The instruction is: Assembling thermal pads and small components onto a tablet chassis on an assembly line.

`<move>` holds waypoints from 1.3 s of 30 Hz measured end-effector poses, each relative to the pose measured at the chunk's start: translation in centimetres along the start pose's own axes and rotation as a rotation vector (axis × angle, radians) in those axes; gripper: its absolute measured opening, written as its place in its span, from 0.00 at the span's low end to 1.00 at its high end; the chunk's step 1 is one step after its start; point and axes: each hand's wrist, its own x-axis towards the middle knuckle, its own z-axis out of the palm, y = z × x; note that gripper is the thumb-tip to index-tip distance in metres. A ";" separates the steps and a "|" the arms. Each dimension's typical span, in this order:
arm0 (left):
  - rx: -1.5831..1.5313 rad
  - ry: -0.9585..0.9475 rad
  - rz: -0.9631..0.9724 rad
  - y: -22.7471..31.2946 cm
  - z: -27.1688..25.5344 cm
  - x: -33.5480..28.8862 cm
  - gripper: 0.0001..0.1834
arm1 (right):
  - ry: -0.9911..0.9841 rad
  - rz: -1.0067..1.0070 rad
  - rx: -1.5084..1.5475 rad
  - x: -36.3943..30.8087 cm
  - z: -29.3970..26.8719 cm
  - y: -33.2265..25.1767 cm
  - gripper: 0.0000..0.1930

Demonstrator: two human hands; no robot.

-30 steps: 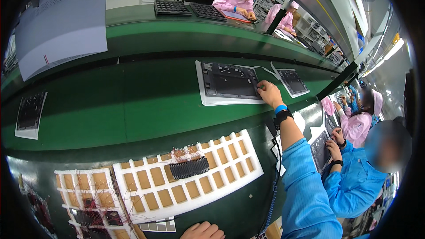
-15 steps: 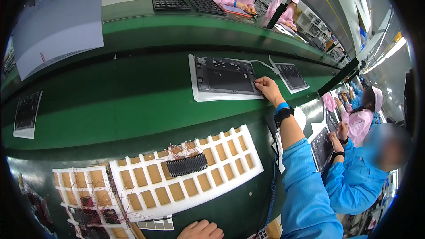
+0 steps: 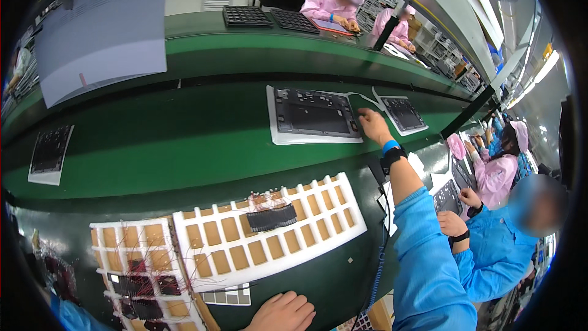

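A black tablet housing lies on a white sheet on the green belt. My right hand reaches out just beyond its right edge, thumb and index finger slightly apart and nothing visible between them. To the right of that hand is a smaller-looking black housing, also on a white sheet. My left hand rests palm down at the near edge of the bench, its fingers loosely stretched out and holding nothing. Beyond it stands a white foam divider tray with a row of black parts and thin red wires.
Another housing lies far left on the belt. A second foam tray holds tangled red wires and dark parts. A coiled blue cord runs beside my right forearm. A co-worker in blue handles a housing at right. Black trays stand across.
My right hand has come off the housing's right edge, leaving a small gap. The whole view has shifted slightly. My left hand stays on the bench.
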 end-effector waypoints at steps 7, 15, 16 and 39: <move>0.013 0.027 0.010 -0.2 -0.2 -0.8 0.06 | -0.344 -0.523 0.448 -9.1 -8.6 -20.4 0.11; 0.020 0.040 0.044 -0.2 0.0 -0.7 0.06 | -0.708 -0.714 0.275 -16.8 -9.6 -24.4 0.24; 0.017 0.044 0.045 -0.1 0.0 -0.7 0.06 | -0.726 -0.703 0.261 -17.0 -8.5 -23.8 0.26; 0.009 -0.022 0.046 -0.5 0.1 -0.3 0.08 | -0.317 -0.613 0.580 -19.7 -6.6 -20.4 0.11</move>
